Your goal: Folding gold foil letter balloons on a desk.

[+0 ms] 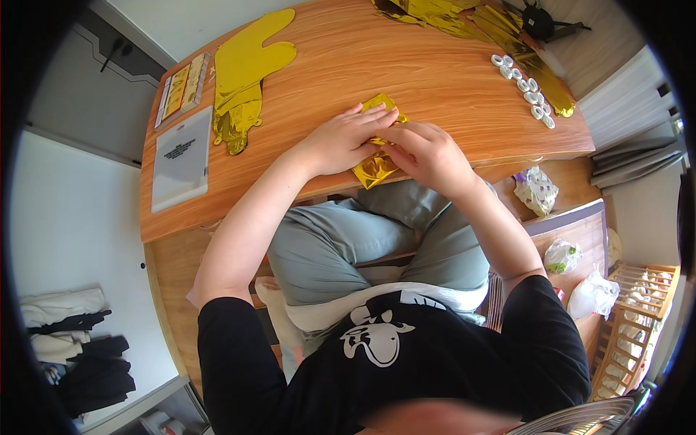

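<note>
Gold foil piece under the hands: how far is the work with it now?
Both hands, left hand and right hand, press the small gold foil piece at the table edge. One flat gold foil shape already lies aside; crumpled foil waits at the far edge.

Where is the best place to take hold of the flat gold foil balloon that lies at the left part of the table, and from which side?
Probably the gold foil balloon is best pinched at its crumpled near end, coming from the table's front edge. That end is wrinkled and seems to lift slightly, so fingers can get under it; the rest lies flat on the wood.
</note>
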A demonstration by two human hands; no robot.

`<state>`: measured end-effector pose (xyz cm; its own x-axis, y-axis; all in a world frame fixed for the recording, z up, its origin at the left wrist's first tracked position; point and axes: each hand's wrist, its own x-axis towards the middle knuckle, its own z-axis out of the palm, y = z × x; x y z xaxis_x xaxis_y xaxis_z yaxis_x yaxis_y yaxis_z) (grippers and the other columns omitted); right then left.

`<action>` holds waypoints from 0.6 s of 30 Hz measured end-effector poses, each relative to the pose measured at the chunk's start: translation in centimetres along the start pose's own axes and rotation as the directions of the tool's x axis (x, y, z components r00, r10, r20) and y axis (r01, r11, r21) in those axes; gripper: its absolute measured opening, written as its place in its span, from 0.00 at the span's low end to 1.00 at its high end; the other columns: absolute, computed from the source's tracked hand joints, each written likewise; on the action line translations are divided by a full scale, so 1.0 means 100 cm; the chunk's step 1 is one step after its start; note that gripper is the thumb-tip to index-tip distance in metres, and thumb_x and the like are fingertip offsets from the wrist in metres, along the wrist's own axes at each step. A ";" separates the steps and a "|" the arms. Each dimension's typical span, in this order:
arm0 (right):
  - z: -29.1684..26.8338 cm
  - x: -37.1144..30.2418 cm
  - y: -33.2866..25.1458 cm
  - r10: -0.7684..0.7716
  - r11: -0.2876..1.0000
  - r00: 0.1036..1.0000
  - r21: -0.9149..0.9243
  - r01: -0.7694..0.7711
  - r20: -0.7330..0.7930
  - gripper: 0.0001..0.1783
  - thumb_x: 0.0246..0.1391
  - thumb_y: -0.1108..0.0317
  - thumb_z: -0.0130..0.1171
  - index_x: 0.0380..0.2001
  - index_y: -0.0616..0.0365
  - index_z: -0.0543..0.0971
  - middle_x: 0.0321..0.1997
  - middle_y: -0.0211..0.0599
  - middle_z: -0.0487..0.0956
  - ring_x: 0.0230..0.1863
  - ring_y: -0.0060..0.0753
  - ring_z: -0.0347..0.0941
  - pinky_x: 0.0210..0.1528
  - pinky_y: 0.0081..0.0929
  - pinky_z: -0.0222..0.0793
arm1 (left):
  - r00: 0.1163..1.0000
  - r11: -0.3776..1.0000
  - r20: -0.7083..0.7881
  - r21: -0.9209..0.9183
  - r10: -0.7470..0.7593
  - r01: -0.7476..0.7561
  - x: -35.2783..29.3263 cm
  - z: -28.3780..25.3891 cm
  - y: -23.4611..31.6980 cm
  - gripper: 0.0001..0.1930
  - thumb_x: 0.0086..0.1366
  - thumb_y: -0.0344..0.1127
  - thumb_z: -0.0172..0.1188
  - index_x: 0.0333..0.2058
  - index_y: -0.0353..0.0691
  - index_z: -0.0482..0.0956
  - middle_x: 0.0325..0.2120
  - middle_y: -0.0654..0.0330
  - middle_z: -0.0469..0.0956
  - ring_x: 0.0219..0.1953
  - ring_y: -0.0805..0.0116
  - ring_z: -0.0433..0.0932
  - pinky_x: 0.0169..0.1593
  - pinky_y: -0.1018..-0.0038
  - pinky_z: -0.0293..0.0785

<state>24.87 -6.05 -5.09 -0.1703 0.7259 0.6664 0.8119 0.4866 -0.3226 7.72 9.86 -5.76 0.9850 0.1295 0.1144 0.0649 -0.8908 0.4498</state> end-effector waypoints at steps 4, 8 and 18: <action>-0.002 0.003 0.000 -0.035 0.999 0.999 -0.005 0.035 0.002 0.17 0.53 0.74 0.66 0.47 0.53 0.82 0.38 0.40 0.84 0.41 0.48 0.82 0.46 0.41 0.78 | 1.000 1.000 -0.011 -0.025 -0.004 0.004 -0.001 0.000 -0.003 0.33 0.74 0.35 0.53 0.76 0.52 0.57 0.75 0.57 0.60 0.77 0.60 0.57 0.80 0.55 0.46; 0.001 0.007 0.000 -0.041 0.999 0.999 -0.030 0.041 -0.003 0.19 0.51 0.76 0.67 0.48 0.54 0.83 0.34 0.38 0.83 0.37 0.47 0.80 0.45 0.41 0.77 | 1.000 1.000 0.000 0.001 -0.002 0.002 0.000 -0.001 0.001 0.32 0.75 0.36 0.52 0.75 0.52 0.58 0.75 0.58 0.60 0.77 0.60 0.56 0.80 0.55 0.45; -0.009 0.013 -0.009 0.244 0.964 0.964 -0.085 -0.253 -0.100 0.13 0.60 0.71 0.63 0.48 0.57 0.84 0.37 0.45 0.81 0.42 0.51 0.78 0.47 0.42 0.76 | 0.997 0.968 -0.072 -0.252 -0.017 -0.002 0.000 0.005 -0.012 0.29 0.80 0.35 0.47 0.76 0.50 0.56 0.76 0.61 0.58 0.78 0.61 0.55 0.79 0.60 0.46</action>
<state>24.40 -6.00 -3.35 0.0902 0.7702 0.6313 0.8728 0.2441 -0.4226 7.74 10.75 -6.74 0.9696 0.1758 0.1702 0.0208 -0.7524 0.6584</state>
